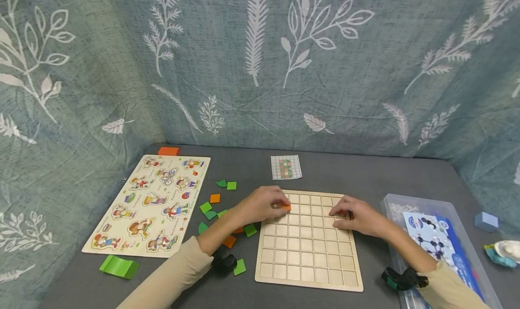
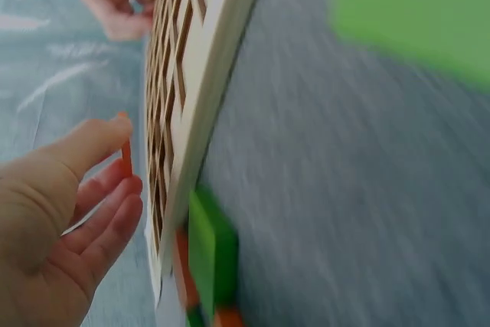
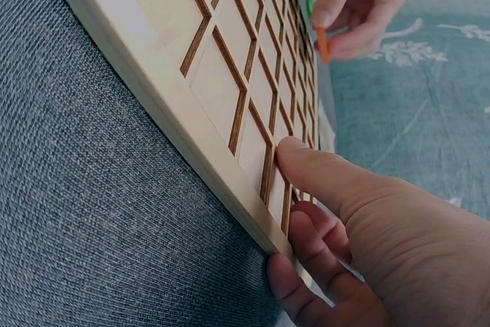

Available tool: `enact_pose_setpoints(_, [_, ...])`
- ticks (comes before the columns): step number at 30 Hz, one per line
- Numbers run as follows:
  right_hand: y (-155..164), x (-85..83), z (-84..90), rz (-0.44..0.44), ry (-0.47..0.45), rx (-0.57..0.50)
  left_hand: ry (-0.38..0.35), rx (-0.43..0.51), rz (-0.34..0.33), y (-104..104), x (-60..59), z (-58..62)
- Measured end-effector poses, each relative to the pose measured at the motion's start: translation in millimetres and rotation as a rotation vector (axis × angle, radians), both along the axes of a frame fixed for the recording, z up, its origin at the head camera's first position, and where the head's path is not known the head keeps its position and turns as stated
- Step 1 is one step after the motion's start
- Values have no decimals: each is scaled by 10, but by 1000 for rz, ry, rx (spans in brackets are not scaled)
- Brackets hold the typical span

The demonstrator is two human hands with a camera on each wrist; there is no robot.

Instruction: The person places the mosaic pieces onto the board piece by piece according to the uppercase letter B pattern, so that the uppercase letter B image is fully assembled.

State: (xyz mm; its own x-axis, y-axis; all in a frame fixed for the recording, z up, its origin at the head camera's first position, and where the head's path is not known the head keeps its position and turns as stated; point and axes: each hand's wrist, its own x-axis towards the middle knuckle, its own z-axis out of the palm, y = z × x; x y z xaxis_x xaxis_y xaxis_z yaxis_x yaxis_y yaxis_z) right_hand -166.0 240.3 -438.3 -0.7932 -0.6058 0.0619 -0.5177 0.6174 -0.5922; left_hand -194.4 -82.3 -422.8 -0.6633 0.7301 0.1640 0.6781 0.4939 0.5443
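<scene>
The left hand [image 1: 266,204] pinches an orange tile [image 1: 286,207] between thumb and fingertips, above the far-left part of the grid board [image 1: 300,257]. The right hand [image 1: 359,216], fingers loosely bent, touches the board's right side. Loose tiles [image 1: 250,229] lie near its left edge; grey tabletop [image 1: 371,264] separates its right edge from the plastic box [image 1: 461,219].

Cartoon-figure puzzle board [image 1: 156,215], green block [image 1: 119,267] near it — clear plastic box [image 1: 440,206], blue block [image 1: 486,222] farther right.

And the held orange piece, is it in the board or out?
Out: the left grip pinches the orange piece, with a gap above the board.
</scene>
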Motion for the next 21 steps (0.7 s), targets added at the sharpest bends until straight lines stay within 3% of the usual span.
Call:
enact_pose_setpoints(3, [9, 5, -3, -4, 5, 1, 44, -23, -32, 120, -2, -14])
enact_pose_setpoints(7, [6, 5, 8, -4, 4, 2, 70, -60, -22, 185, -11, -29])
enact_pose_setpoints(21, [-2, 19, 55, -5, -29, -1, 46, -75, -20, 212, -36, -45])
